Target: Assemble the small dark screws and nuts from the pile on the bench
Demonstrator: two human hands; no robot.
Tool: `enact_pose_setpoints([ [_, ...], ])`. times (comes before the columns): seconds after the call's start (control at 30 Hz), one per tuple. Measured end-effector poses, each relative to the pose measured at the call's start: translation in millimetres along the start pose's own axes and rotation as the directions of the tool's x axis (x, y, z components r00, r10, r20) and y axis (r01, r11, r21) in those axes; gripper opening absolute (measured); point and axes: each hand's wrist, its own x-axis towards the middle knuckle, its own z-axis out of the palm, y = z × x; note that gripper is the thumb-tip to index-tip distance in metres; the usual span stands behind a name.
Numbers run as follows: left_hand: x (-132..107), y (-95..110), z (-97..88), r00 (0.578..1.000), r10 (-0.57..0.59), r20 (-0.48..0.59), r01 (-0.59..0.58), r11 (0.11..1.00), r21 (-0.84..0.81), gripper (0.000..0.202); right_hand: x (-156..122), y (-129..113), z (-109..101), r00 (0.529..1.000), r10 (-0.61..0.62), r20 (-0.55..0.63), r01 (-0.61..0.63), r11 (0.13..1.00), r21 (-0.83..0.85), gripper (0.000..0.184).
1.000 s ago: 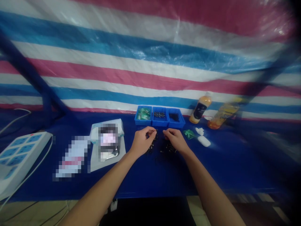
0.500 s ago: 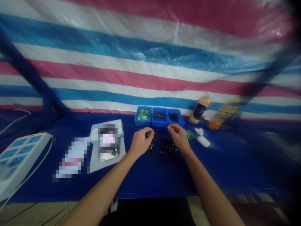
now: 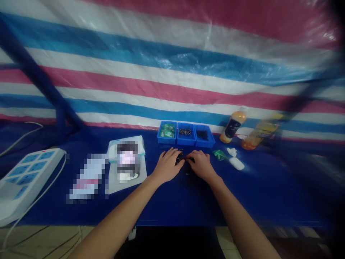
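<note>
My left hand [image 3: 167,165] and my right hand [image 3: 199,164] lie side by side, palms down, on a small heap of black parts [image 3: 180,158] in the middle of the blue table [image 3: 172,201]. Both hands cover most of the heap, with fingers stretched forward and nearly touching over it. Just beyond the hands stand three small blue bins: one with green pieces [image 3: 167,131], one with dark metal pieces [image 3: 185,132], one with black pieces [image 3: 202,135].
A white power strip [image 3: 24,176] lies at the far left. A white sheet with a blurred item [image 3: 126,162] sits left of my hands. At the right are a green packet [image 3: 219,154], a white case [image 3: 236,163] and two orange bottles [image 3: 234,125]. A striped tarp hangs behind.
Both hands were pinching small parts above the heap. Now they have come down flat onto the heap and closer together. The view shifted slightly.
</note>
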Motion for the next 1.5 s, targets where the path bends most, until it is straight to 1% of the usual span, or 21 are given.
enact_pose_setpoints([
  [0.13,0,1,0.3,0.999,0.019,0.028,-0.019,1.0,-0.002,0.046,0,0,2,1.0,-0.013,-0.001,0.013,1.0,-0.002,0.019],
  [0.27,-1,3,-1.2,0.999,0.02,0.044,-0.02,1.0,-0.007,0.046,0,0,3,0.998,-0.057,-0.003,0.057,0.998,0.007,0.022],
  [0.4,-1,4,-2.4,0.999,0.023,0.031,-0.022,1.0,-0.016,0.043,0,-1,2,0.997,-0.076,-0.018,0.076,0.997,0.007,0.024],
  [0.47,0,5,-2.6,1.0,0.019,0.018,-0.019,1.0,-0.022,0.042,0,-2,0,0.997,-0.068,-0.042,0.068,0.998,0.0,0.023],
  [0.6,1,5,-3.6,1.0,0.009,-0.013,-0.009,0.999,-0.043,0.039,-3,0,-5,0.997,-0.016,-0.08,0.014,1.0,-0.027,0.018],
  [0.73,3,6,-7.4,0.996,0.021,-0.088,-0.028,0.996,-0.081,0.032,-4,5,-8,0.999,0.0,-0.046,-0.002,0.999,-0.038,0.014],
  [0.83,4,7,-10.4,0.99,0.005,-0.141,-0.019,0.995,-0.099,0.028,-3,6,-6,1.0,0.0,-0.027,0.0,0.999,-0.034,0.012],
  [0.97,5,8,-11.9,0.987,-0.013,-0.162,-0.004,0.994,-0.106,0.025,-1,5,-3,1.0,-0.017,-0.02,0.017,1.0,-0.015,0.014],
  [1.03,5,8,-12.2,0.986,-0.012,-0.167,-0.007,0.993,-0.114,0.024,-1,4,-2,0.999,-0.023,-0.029,0.023,1.0,0.004,0.014],
  [1.13,6,9,-13.1,0.984,-0.013,-0.178,-0.009,0.993,-0.122,0.023,0,2,-2,0.995,-0.02,-0.093,0.027,0.997,0.069,0.015],
  [1.27,6,10,-15.4,0.983,-0.016,-0.182,-0.008,0.991,-0.134,0.022,2,1,-5,0.984,-0.023,-0.176,0.064,0.971,0.232,0.019],
  [1.37,6,10,-16.2,0.983,-0.018,-0.18,-0.008,0.99,-0.143,0.021,2,0,-7,0.983,-0.028,-0.181,0.083,0.949,0.303,0.025],
  [1.5,7,9,-15.3,0.983,-0.006,-0.182,-0.02,0.99,-0.142,0.021,2,-2,-9,0.986,-0.011,-0.165,0.07,0.933,0.354,0.026],
])
